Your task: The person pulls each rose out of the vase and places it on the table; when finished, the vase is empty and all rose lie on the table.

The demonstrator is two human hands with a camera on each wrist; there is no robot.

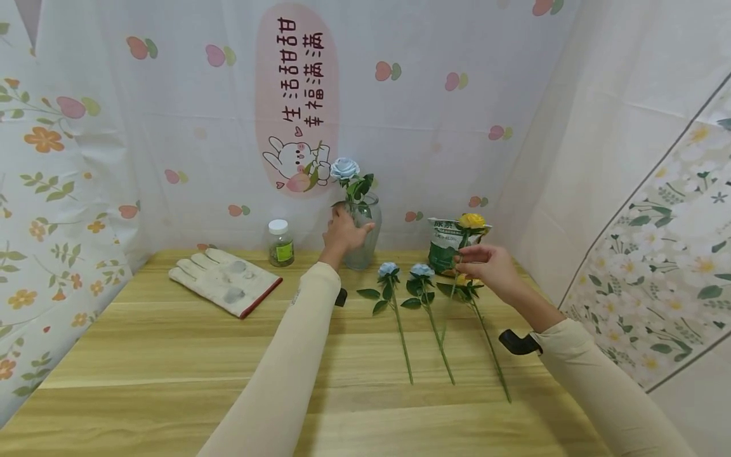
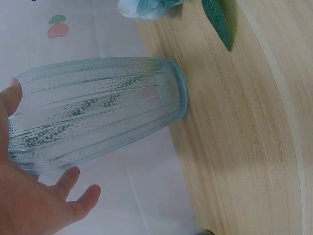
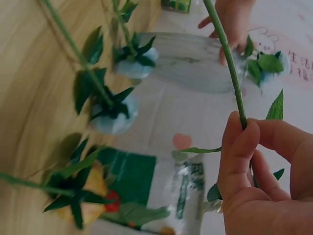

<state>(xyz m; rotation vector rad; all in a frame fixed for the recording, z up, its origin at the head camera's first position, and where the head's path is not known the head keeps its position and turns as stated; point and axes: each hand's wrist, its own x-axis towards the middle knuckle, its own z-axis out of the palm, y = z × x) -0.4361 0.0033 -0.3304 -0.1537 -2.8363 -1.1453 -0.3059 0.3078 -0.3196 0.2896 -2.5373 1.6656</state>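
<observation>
Pinching yellow rose (image 1: 472, 220) with right fingers (image 3: 243, 147), left fingers (image 2: 87, 199) splayed at vase (image 2: 102, 105) (by table's rear edge (image 1: 400, 254)), room between

In my right grip (image 1: 493, 266) the thin green stem (image 3: 229, 63) looks like smooth plastic with a dull sheen, and its round, layered yellow rose (image 1: 471, 221) like matt cloth. The tall pale-blue vase (image 2: 98, 112) is glossy glass, ribbed and pebbled. I see wood grain on the smooth, light-brown surface (image 1: 171, 381). The flat, off-white, red-edged work glove (image 1: 214, 282) is matt cloth, the green-and-white packet (image 1: 442, 252) glossy plastic film, my long cream sleeves (image 1: 280, 362) matt cloth, the white printed backdrop (image 1: 200, 146) thin, lightly creased fabric.
</observation>
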